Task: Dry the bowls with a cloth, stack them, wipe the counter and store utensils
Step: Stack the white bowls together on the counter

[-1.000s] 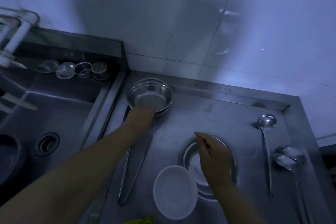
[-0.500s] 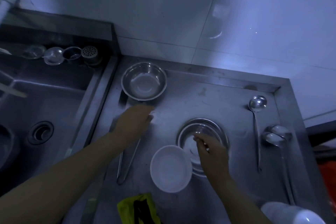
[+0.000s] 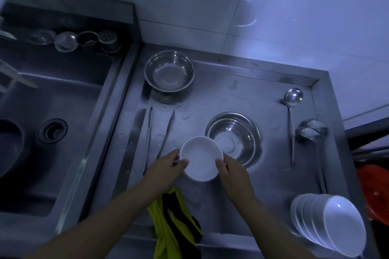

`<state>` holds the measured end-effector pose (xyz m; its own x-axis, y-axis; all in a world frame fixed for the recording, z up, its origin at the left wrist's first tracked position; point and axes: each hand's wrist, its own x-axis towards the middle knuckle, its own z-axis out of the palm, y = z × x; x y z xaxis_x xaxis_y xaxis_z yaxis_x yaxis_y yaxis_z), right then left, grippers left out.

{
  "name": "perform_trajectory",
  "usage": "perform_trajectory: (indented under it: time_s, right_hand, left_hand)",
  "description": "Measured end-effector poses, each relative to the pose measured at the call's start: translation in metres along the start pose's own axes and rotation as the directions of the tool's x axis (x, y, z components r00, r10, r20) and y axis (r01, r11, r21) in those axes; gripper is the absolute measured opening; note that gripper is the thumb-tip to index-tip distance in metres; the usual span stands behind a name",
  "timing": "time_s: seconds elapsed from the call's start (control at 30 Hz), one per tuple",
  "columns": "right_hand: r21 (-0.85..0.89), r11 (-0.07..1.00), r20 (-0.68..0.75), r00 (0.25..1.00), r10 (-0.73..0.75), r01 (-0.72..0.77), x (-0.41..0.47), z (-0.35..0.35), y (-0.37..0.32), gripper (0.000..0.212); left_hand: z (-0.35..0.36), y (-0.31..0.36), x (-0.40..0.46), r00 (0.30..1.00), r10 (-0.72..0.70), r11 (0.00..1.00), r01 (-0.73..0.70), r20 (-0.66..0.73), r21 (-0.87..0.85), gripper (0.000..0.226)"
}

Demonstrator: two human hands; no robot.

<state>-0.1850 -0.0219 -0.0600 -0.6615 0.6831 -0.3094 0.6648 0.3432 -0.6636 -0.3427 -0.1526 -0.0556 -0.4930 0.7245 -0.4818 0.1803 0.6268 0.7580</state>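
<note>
Both hands, left hand (image 3: 168, 165) and right hand (image 3: 230, 169), pinch the white bowl (image 3: 201, 159) by its rim; wet, it could slip onto the steel bowl (image 3: 233, 137) just beyond the fingers (image 3: 220, 162).

Single head cam, wide-angle, no second view so nothing overlapped. It looked steeply down and forward from above the near edge of the steel bench (image 3: 242, 99), close in, with both forearms entering from the bottom of frame. Sink (image 3: 63, 111) filled the left side, tiled wall (image 3: 210, 6) ran across the top. Bench's far right corner was in view. Edges bent noticeably: the stacked white bowls (image 3: 328, 223) at bottom right looked stretched. Lighting was dim and blue.
</note>
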Motion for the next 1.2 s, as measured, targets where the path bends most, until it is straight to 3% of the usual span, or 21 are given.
perform_trajectory:
  time_s: [0.13, 0.43, 0.63, 0.83, 0.9, 1.1, 1.2]
  right_hand:
    - [0.025, 0.999, -0.003, 0.999, 0.048, -0.048, 0.001, 0.006, -0.002, 0.025]
    - [0.009, 1.0, -0.093, 0.996, 0.009, -0.008, 0.024, -0.003, -0.014, 0.035]
    - [-0.029, 0.997, -0.158, 0.984, -0.08, 0.077, 0.077, -0.022, -0.062, 0.03]
    - [-0.006, 0.986, -0.23, 0.96, -0.162, 0.165, 0.152, -0.03, -0.132, 0.034]
    - [-0.048, 0.982, -0.214, 0.959, -0.186, 0.18, 0.179, -0.025, -0.147, 0.036]
    - [-0.162, 0.984, -0.152, 0.983, -0.098, 0.073, 0.252, -0.003, -0.169, 0.032]
    - [-0.269, 0.962, -0.157, 0.983, -0.099, 0.054, 0.274, 0.008, -0.169, 0.025]
  left_hand:
    - [0.005, -0.001, 0.003, 0.997, -0.078, 0.989, 0.074, -0.023, -0.126, 0.033]
    - [-0.005, 0.023, 0.018, 0.991, -0.04, 0.994, 0.027, -0.125, -0.107, 0.031]
    - [-0.057, 0.053, 0.043, 0.978, -0.021, 0.981, -0.019, -0.206, -0.193, 0.037]
    - [-0.128, 0.072, 0.096, 0.942, -0.053, 0.962, -0.04, -0.33, -0.271, 0.017]
    - [-0.149, 0.077, 0.117, 0.936, -0.06, 0.963, -0.036, -0.345, -0.266, 0.016]
    - [-0.184, 0.068, 0.176, 0.947, -0.097, 0.966, 0.016, -0.306, -0.257, 0.042]
    - [-0.187, 0.058, 0.201, 0.952, -0.103, 0.962, 0.021, -0.288, -0.272, 0.025]
